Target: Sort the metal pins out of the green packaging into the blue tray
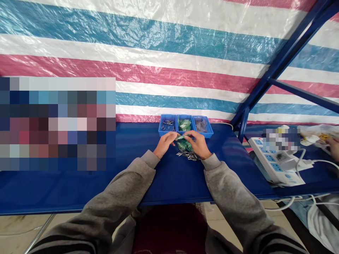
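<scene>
Both hands meet in front of the blue bins, closed on a small green plastic packet (181,137) held between the fingertips. My left hand (166,142) pinches its left end, and my right hand (198,142) has the other end. Under the hands, more green packets (185,145) lie in a heap. A loose pile of thin, silvery metal pieces (188,154) spreads just nearer to me, below my right hand. What the packet contains is too small to make out.
Behind my hands stand a left blue bin (160,131) of thin metal pieces, a middle blue bin (184,116) of green packets and a right blue bin (210,132) of clear bags. A power strip (272,160) with cables lies right, near another person's hand (333,148). A blue frame (265,83) rises there.
</scene>
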The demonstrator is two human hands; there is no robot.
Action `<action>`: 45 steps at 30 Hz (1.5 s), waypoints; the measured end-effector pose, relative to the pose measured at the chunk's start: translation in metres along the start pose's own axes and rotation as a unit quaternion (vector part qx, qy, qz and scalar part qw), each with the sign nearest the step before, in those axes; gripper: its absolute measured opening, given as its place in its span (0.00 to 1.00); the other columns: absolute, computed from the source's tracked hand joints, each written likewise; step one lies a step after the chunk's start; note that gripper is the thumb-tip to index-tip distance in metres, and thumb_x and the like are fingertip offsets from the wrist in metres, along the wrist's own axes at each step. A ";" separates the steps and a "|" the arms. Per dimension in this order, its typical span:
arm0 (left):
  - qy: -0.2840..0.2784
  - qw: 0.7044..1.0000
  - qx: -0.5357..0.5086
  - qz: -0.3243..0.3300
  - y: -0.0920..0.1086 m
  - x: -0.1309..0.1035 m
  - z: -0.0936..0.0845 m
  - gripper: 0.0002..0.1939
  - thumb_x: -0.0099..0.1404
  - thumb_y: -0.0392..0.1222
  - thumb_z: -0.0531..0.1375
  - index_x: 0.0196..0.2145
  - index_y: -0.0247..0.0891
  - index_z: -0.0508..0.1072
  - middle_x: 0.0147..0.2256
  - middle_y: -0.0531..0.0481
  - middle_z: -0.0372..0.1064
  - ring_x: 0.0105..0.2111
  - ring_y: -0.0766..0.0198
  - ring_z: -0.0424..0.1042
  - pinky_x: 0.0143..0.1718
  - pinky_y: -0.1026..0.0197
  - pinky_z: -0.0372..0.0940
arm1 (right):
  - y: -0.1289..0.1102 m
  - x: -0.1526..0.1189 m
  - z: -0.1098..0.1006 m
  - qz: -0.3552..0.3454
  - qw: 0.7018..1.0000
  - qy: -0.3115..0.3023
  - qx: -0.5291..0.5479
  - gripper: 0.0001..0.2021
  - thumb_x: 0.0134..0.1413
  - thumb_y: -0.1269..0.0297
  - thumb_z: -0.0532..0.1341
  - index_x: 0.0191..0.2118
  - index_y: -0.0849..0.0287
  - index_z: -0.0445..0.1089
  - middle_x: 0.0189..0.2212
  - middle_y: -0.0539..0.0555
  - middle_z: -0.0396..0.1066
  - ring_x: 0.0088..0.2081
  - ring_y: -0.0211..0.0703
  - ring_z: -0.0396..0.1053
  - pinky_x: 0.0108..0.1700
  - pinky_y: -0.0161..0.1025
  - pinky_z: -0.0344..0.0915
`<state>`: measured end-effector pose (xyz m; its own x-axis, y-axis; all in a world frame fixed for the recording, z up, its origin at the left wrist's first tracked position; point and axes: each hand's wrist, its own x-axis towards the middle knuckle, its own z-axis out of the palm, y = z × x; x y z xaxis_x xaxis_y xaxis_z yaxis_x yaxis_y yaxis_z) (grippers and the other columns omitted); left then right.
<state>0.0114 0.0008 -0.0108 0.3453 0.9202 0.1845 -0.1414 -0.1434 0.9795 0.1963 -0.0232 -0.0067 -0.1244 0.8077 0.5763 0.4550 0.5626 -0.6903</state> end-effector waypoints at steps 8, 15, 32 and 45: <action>-0.086 0.996 -0.006 -0.032 0.006 -0.002 -0.003 0.24 0.58 0.59 0.62 0.29 0.31 0.74 0.25 0.48 0.70 0.24 0.65 0.69 0.25 0.64 0.62 | 0.007 -0.001 0.001 0.001 1.000 -0.004 -0.021 0.11 0.59 0.56 0.59 0.38 0.57 0.75 0.33 0.55 0.76 0.34 0.45 0.72 0.40 0.41 0.69; -0.096 0.993 0.013 -0.069 0.003 -0.001 -0.004 0.11 0.53 0.43 0.65 0.30 0.31 0.75 0.22 0.49 0.72 0.22 0.61 0.74 0.23 0.63 0.64 | 0.003 -0.001 0.001 0.016 0.999 0.011 -0.026 0.14 0.57 0.56 0.62 0.45 0.57 0.74 0.28 0.52 0.74 0.28 0.42 0.71 0.35 0.40 0.70; -0.001 0.998 -0.053 -0.041 0.002 0.001 -0.004 0.26 0.58 0.56 0.62 0.48 0.34 0.72 0.42 0.41 0.74 0.39 0.56 0.74 0.30 0.62 0.69 | 0.004 0.000 -0.002 -0.088 0.993 0.029 -0.067 0.11 0.62 0.64 0.55 0.43 0.54 0.75 0.43 0.58 0.68 0.44 0.46 0.69 0.46 0.45 0.69; 0.007 1.000 0.009 0.011 0.005 -0.002 -0.004 0.27 0.55 0.49 0.67 0.50 0.38 0.67 0.22 0.56 0.68 0.23 0.65 0.70 0.30 0.61 0.67 | -0.005 -0.002 -0.001 0.086 0.991 -0.025 0.095 0.17 0.62 0.53 0.55 0.46 0.56 0.74 0.29 0.54 0.72 0.26 0.42 0.69 0.32 0.42 0.70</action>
<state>0.0065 -0.0001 -0.0061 0.3301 0.9212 0.2059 -0.1321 -0.1709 0.9764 0.1952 -0.0278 -0.0039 -0.1053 0.8998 0.4235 0.2986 0.4348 -0.8496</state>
